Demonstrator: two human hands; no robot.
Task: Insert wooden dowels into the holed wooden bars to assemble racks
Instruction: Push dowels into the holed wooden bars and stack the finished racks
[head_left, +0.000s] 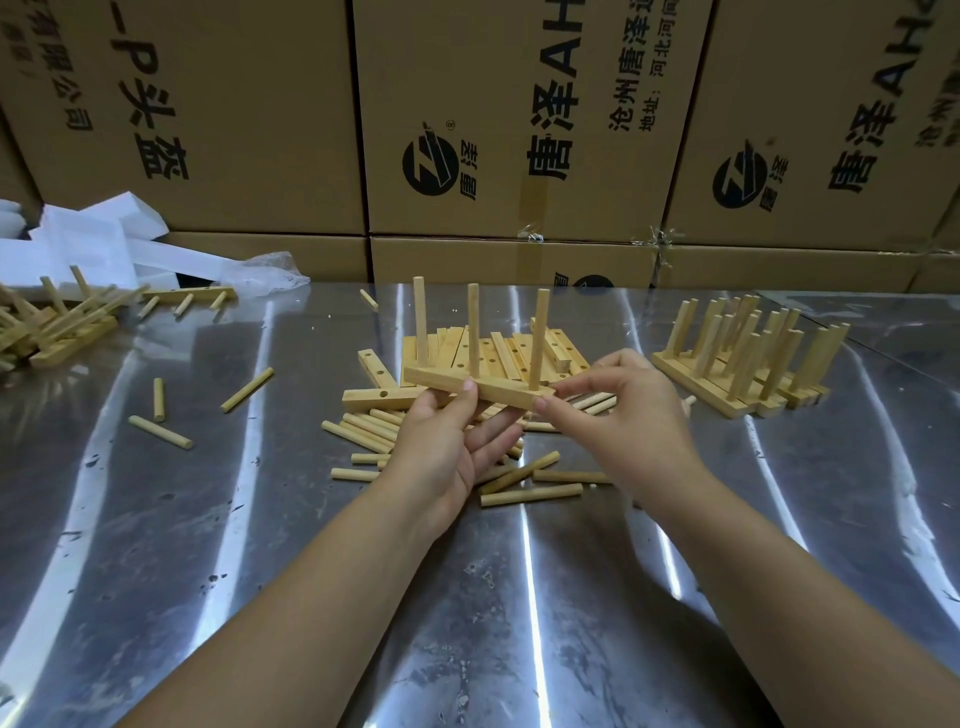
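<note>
**Near.** Steel table (519, 623): brushed sheet metal, scuffed and speckled, with long glare streaks. Both forearms reach in from its near edge.

**Hands, mid-table.**
- Left hand (447, 441) is palm up and grips the holed bar (511, 399) from below, fingers under it and thumb on its front face.
- Right hand (623, 410) pinches the bar's right end between thumb and forefinger.
- The bar is held clear of the table and roughly level. Three dowels (474, 327) stand upright in it, evenly spaced.
- My guess: the two-point hold keeps it steady while the end dowel is checked or pressed home.
- I cannot tell whether any hole is unfilled.

**Under and just past the hands.** Loose dowels (363, 428) lie in a fan, probably kept there so either hand can grab one. They are pale, smooth round rods with flat-cut ends. Stray dowels (161, 432) lie scattered toward the left edge.

**Behind the held bar.** Spare bars (498, 348) lie flat, packed side by side. They are square-section pale wood with a row of drilled holes facing up. One lies crosswise at the front of the stack.

**Toward the far right edge.** Finished racks (737, 364) are grouped base-down, their dowels bristling upward and some leaning. This looks like the done pile, set well apart from the raw stock.

**Far left corner.**
- Tumbled racks (62, 327) lie on their sides. Purpose unclear.
- Behind them are white foam blocks (88, 244) and crumpled clear plastic film (270, 270).

**Far edge.** Cardboard cartons (519, 130) are stacked as a wall. They are matte brown with black print and taped seams.
</note>
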